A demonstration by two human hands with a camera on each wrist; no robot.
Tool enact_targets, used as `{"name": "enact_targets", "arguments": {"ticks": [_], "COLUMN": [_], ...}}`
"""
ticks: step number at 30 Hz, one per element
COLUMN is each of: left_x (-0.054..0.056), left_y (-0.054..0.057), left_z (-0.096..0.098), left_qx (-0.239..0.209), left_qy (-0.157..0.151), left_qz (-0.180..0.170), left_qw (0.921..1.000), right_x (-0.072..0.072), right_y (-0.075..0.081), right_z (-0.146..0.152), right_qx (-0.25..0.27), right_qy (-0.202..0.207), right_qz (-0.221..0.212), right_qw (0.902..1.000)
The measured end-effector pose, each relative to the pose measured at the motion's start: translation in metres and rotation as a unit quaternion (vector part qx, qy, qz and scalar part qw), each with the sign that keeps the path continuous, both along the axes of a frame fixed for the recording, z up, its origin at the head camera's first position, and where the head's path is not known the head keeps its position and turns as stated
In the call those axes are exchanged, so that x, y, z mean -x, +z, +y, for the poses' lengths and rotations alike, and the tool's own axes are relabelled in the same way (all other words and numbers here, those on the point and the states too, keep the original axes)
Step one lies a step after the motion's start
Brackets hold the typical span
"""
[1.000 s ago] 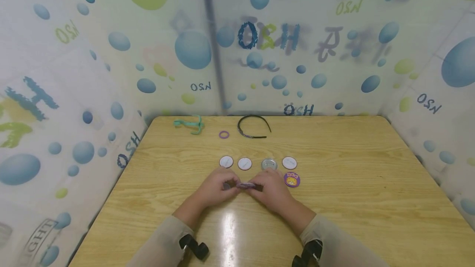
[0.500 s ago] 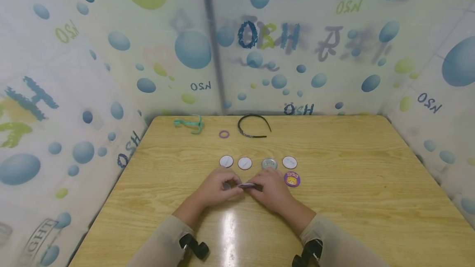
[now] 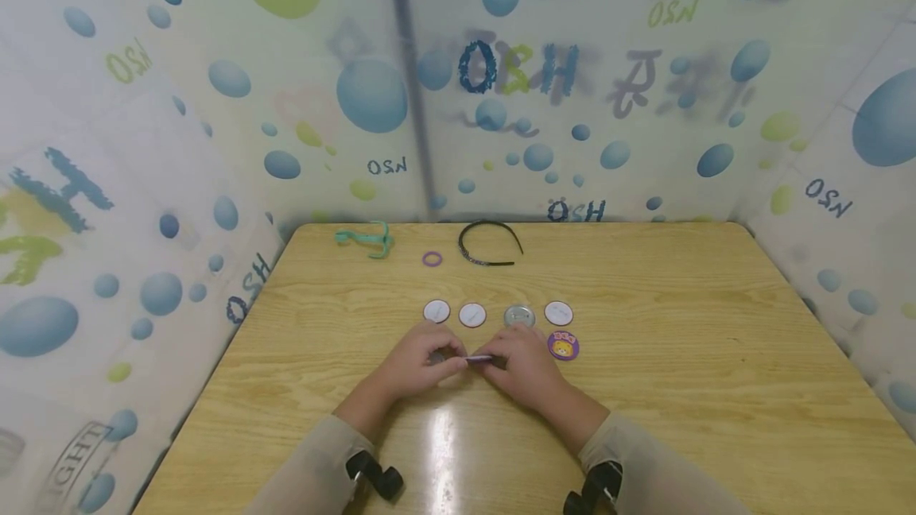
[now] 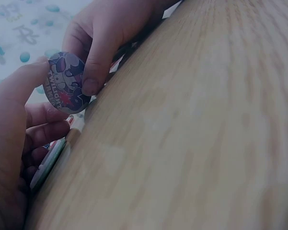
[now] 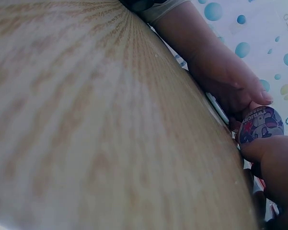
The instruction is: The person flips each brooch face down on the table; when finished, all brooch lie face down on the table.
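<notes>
In the head view, my left hand (image 3: 424, 358) and right hand (image 3: 525, 364) meet over the table around one round pin badge (image 3: 479, 358), seen nearly edge-on. The left wrist view shows its purple cartoon face (image 4: 65, 84) with "TWILIGHT" lettering. My right thumb presses on that face near the edge, pinching it. My left thumb and fingers grip the opposite edge. Another badge (image 4: 49, 165) stands low by my curled left fingers, partly hidden. Just beyond my hands lie white-backed badges (image 3: 436, 311), (image 3: 472, 315), (image 3: 558, 313) and a silver-backed badge (image 3: 518, 315).
A purple badge with a yellow bear (image 3: 563, 346) lies face up beside my right hand. Farther back are a teal clip-like object (image 3: 365, 239), a purple ring (image 3: 432, 259) and a black headband (image 3: 490, 264). Printed fabric walls (image 3: 608, 102) border the wooden table (image 3: 680, 324).
The held badge has tilted to a thinner, more edge-on line, and my left fingertips have shifted slightly to the right along it. Everything else on the table stays where it was.
</notes>
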State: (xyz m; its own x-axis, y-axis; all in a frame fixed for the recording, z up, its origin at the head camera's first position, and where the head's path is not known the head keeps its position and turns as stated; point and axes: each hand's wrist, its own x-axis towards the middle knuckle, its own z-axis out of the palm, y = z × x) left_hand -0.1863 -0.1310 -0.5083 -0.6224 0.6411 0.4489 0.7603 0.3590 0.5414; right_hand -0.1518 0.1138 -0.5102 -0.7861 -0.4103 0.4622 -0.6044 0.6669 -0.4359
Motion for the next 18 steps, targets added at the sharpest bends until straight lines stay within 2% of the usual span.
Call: {"name": "enact_targets", "arguments": {"ticks": [7,11,18], "left_x": [0.001,0.0012,0.0012], "left_y": [-0.0024,-0.003,-0.0028], "left_z": [-0.0006,-0.0008,-0.0013], "left_qx": [0.01,0.004,0.007], "left_qy": [0.006,-0.004,-0.009], "left_qz": [-0.01,-0.004,0.001], "left_qw": [0.9999,1.0,0.9999], "right_x": [0.0008,0.0015,0.0006], "right_y": [-0.0007,-0.003,-0.0017], "right_z": [-0.0002,0.0,0.0006], "right_qx": [0.004,0.012,0.025], "right_qy": [0.005,0.007,0.009], "right_qz": [0.005,0.008,-0.022], "right_qw": [1.0,0.9999,0.9994]}}
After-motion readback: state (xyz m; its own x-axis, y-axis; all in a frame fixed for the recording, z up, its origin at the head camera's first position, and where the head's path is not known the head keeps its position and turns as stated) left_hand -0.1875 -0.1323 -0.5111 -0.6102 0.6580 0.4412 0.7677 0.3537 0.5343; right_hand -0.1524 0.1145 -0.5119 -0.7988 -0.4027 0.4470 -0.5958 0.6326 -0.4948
